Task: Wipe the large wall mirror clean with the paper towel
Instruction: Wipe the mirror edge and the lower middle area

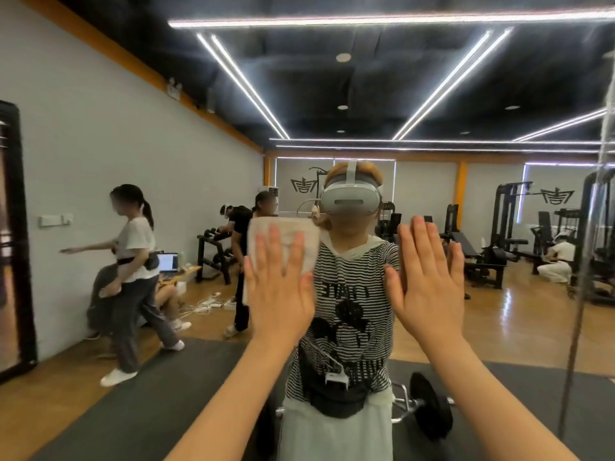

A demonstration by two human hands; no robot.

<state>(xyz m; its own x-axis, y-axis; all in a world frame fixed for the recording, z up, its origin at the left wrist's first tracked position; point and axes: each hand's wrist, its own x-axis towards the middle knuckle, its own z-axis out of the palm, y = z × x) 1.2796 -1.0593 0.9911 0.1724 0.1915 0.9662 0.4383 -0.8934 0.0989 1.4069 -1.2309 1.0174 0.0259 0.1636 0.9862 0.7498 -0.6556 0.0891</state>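
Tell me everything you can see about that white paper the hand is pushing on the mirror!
The paper towel is white, soft-looking and folded into a rough rectangle with slightly crumpled edges. It lies flat against the mirror, upright, about level with the reflected person's chin. The left hand presses it there with straight, spread fingers, covering its lower middle. Its top edge and left side show around the hand. Nothing else touches it.
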